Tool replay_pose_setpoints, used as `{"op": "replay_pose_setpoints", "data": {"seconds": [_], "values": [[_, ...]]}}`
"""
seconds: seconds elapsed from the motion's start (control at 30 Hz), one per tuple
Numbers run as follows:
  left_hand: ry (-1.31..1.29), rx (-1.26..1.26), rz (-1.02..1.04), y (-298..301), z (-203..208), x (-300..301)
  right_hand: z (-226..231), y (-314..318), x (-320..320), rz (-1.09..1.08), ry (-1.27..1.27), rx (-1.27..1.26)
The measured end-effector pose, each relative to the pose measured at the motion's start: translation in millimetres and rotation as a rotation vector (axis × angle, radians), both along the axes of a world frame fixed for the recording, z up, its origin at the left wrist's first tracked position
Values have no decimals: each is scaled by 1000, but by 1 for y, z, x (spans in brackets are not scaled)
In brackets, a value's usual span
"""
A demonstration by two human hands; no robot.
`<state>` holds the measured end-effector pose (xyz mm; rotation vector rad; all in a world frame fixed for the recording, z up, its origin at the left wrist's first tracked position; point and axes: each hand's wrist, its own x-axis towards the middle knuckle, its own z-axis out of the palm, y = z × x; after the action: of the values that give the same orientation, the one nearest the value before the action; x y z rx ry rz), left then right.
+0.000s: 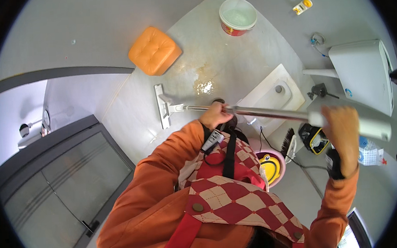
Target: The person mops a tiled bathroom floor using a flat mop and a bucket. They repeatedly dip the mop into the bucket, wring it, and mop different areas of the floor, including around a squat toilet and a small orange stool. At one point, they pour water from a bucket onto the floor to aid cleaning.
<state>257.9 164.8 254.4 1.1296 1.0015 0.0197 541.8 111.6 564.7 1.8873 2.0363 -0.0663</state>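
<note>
Floor squeegee [270,112] crosses before the squat toilet [289,101], its white head [163,109] near the floor's [221,54] left edge, beside a wet patch [204,85]. I have the left hand [216,115] clasped round its pole and the right hand [342,126] gripping its upper end.

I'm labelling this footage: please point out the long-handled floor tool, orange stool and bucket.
Long-handled floor tool [270,113]: head view, on its metal shaft.
Orange stool [154,50]: head view, on its tufted seat.
Bucket [234,31]: head view, on its red outer wall.
</note>
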Motion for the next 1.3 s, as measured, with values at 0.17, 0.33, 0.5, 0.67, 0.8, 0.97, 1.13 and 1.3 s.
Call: {"op": "replay_pose_setpoints", "data": {"seconds": [0.17,0.33,0.5,0.67,0.8,0.97,1.13,1.3], "values": [[-405,-176,66,51,-27,-64,-44,67,-38,160,36,-11],[-95,165,-328,82,-11,-14,-32,82,-2,73,-26,-8],[-243,-54,-136,96,-4,80,9,75,61,-46,-145,1],[-321,-288,-70,102,-4,138,15,46,108,-198,-231,-73],[-289,-227,-123,71,-28,176,7,-14,134,-330,-147,-60],[16,-1286,704,-38,-78,221,19,-122,92,-643,-161,-328],[101,-1319,629,-128,-85,271,35,-194,66,-770,-261,-277],[8,-1330,465,-181,-41,335,70,-226,77,-862,-382,-246]]}}
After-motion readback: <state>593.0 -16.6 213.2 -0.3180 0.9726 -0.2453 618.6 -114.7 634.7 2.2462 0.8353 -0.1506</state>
